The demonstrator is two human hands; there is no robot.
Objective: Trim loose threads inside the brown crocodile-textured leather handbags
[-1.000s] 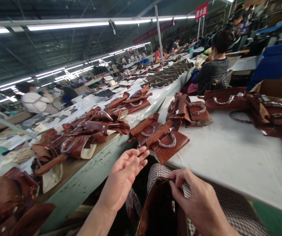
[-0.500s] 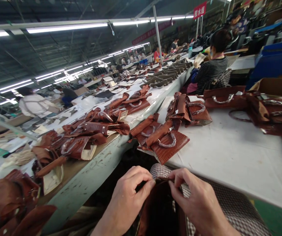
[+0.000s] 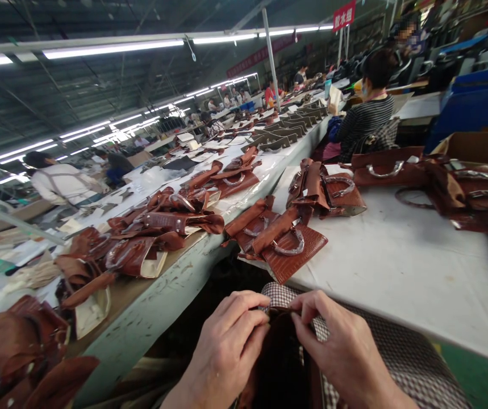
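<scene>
At the bottom centre, both of my hands grip the top edge of a brown leather bag (image 3: pixel 284 363) with a checked fabric lining (image 3: pixel 380 346). My left hand (image 3: pixel 226 346) pinches the rim from the left with curled fingers. My right hand (image 3: pixel 337 346) pinches the same rim from the right, thumb and forefinger pressed together. The bag's dark inside opens between the two hands. Just beyond them, a brown crocodile-pattern bag (image 3: pixel 290 250) with a metal handle lies at the near edge of the white table (image 3: pixel 401 272).
More brown bags (image 3: pixel 333 190) lie on the white table, and a pile (image 3: pixel 452 187) sits at the right. A long bench (image 3: pixel 154 301) on the left carries many brown bag parts (image 3: pixel 150 227). A person in a striped top (image 3: pixel 365 119) sits ahead; other workers are farther back.
My left hand, open and lifted a second ago, came down and closed on the bag's rim beside my right hand. My right hand kept its grip.
</scene>
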